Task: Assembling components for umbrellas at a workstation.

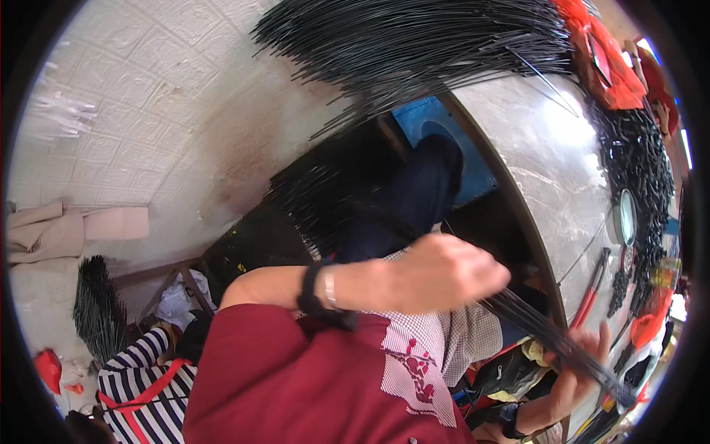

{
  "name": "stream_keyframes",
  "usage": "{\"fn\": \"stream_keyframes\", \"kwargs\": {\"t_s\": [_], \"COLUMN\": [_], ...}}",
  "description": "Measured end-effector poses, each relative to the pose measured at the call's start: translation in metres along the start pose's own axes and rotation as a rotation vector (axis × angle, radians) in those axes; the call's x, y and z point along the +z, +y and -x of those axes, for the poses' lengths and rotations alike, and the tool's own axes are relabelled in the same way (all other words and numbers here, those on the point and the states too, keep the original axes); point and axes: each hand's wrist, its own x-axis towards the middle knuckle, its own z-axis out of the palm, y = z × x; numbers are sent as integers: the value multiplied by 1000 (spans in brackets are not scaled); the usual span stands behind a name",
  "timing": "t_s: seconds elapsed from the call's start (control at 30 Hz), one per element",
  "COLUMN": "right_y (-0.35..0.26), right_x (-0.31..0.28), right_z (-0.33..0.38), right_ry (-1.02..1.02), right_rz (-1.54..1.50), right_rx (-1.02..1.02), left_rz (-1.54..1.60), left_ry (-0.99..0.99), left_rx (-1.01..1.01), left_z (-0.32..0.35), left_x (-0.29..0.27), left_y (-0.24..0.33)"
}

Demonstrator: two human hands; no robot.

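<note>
A bundle of thin black rods (543, 331) slants down and to the right between my two hands. My left hand (455, 272), blurred by motion, is closed round its upper end. Farther right, my right hand (577, 364) has the lower part of the bundle across its palm and grips it, with some fingertips sticking up past the rods. The bundle's far end (623, 394) reaches beyond this hand, over the grey tabletop's edge.
A large heap of black rods (421, 44) lies at the top. On the grey table (510, 126) are red-handled pliers (592, 288), a round glass-like dish (627, 216), small black pieces (636, 148) and a red plastic bag (610, 66). A person in stripes (144, 385) is at lower left.
</note>
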Motion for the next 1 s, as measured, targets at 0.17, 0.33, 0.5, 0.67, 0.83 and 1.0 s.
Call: {"fn": "stream_keyframes", "kwargs": {"t_s": [0.17, 0.33, 0.5, 0.67, 0.83, 1.0], "right_y": [41, 84, 86, 82, 66, 55], "right_x": [23, 25, 30, 37, 30, 54], "right_z": [-42, -59, -64, -68, -66, -73], "right_ry": [-30, 70, 60, 62, 118, 30], "right_rz": [213, 57, 103, 100, 182, 168], "right_rx": [86, 172, 241, 261, 270, 397], "left_rz": [-89, -213, -319, -428, -578, -232], "left_ry": [-134, -304, -357, -347, -557, -418], "left_rx": [-621, -1136, -1312, -1273, -1189, -811], "left_z": [141, 270, 302, 307, 259, 321], "left_x": [-32, -6, 6, -7, -8, 15], "left_y": [-68, -118, -169, -253, -291, -262]}}
